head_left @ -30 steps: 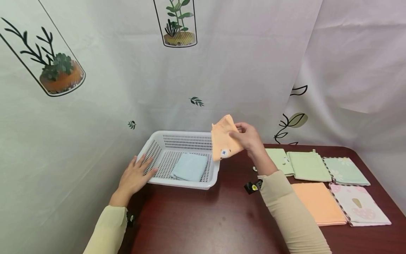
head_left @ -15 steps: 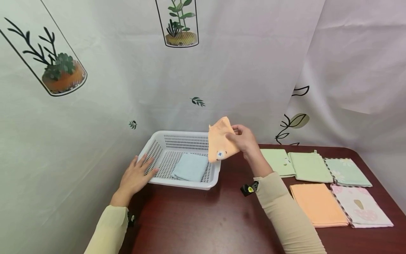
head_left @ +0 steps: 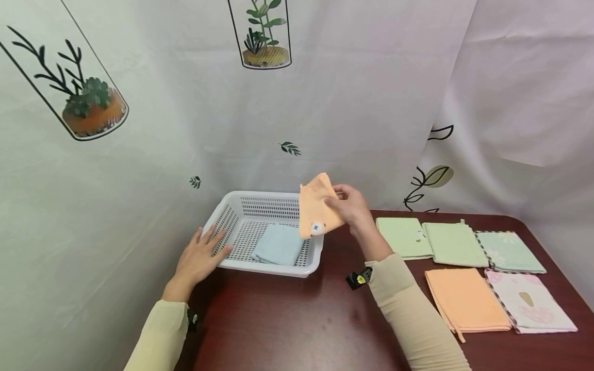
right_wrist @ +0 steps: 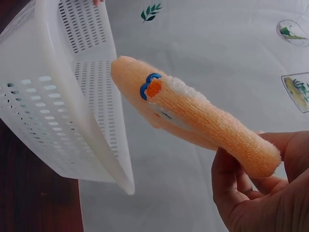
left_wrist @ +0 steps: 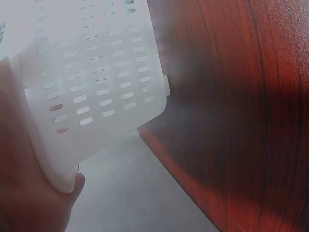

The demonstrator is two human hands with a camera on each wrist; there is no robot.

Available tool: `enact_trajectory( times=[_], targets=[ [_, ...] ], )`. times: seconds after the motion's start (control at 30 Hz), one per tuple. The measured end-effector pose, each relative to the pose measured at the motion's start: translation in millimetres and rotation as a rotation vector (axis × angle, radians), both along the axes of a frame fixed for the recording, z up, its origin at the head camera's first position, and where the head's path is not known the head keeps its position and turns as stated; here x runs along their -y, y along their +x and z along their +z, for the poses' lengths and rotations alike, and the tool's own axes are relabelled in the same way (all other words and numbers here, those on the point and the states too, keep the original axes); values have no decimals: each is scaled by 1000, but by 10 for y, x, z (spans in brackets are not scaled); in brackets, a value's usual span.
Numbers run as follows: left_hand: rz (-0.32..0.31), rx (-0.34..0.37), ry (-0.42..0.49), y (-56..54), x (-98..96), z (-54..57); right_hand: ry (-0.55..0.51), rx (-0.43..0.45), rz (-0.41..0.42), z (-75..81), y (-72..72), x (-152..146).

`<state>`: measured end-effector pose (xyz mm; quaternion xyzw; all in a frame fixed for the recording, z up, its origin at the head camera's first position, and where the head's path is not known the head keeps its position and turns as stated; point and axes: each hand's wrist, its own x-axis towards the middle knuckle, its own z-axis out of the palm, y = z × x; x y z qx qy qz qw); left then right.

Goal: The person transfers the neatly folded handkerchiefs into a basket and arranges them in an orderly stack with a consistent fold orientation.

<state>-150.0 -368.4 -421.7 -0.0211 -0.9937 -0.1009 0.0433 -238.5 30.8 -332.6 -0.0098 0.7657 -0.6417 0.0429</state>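
My right hand (head_left: 351, 206) pinches a folded orange towel (head_left: 317, 208) between thumb and fingers, over the basket's right end. In the right wrist view the towel (right_wrist: 203, 116) shows its folded edge, with white, blue and orange embroidery. The white plastic basket (head_left: 260, 266) has slotted walls and stands on the table. Inside it lies a folded light blue towel (head_left: 278, 245), toward the right. My left hand (head_left: 197, 257) rests on the basket's left rim with its fingers spread. In the left wrist view that hand (left_wrist: 29, 193) lies along the basket's edge (left_wrist: 63, 159).
On the right of the dark red table (head_left: 301, 319) lie two light green towels (head_left: 403, 237) (head_left: 455, 245), a mint towel (head_left: 510, 251), an orange towel (head_left: 468, 299) and a white-and-pink towel (head_left: 531, 301). A printed cloth backdrop (head_left: 352, 103) hangs behind the basket.
My right hand has moved left and slightly down with the orange towel, which now covers more of the basket's right end. My left hand stays on the rim.
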Motion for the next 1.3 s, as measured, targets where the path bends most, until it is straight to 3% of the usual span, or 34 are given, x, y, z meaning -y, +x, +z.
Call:
enact_trajectory(
  times=[1.3],
  targets=[
    [10,2,1,-8,-1,-9,-103,48,-11,-264,16,366]
  ],
)
